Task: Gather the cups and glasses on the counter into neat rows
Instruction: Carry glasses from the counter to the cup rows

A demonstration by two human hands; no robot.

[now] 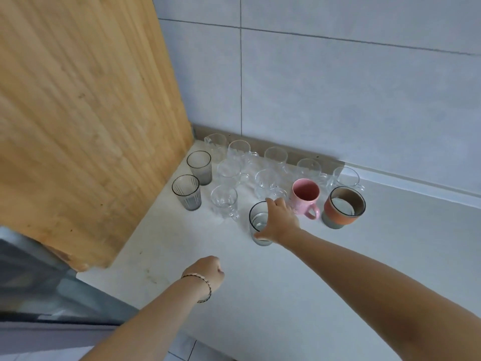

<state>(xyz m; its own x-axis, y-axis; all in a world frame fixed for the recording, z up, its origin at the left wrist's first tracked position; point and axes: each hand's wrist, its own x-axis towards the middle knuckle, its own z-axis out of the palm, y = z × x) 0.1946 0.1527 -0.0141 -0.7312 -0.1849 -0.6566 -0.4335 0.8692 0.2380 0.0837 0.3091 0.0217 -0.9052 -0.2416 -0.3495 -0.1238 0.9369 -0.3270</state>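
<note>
My right hand [279, 221] grips a grey ribbed glass [257, 222] around its rim, standing on the white counter [325, 269] in front of the others. My left hand [208, 272] hovers fisted over the counter's near part, holding nothing. Two more grey ribbed glasses [199, 166] [186, 191] stand by the wooden panel. Several clear glass cups [276, 156] form a row along the back wall, with a clear mug [268, 182] and a clear glass [223, 200] in front. A pink mug [305, 198] and an orange-grey cup [343, 207] stand to the right.
A tall wooden panel [91, 126] closes the left side of the counter. Grey tiled wall [338, 87] runs behind the cups. The counter's front edge drops to the floor [179, 347] at lower left.
</note>
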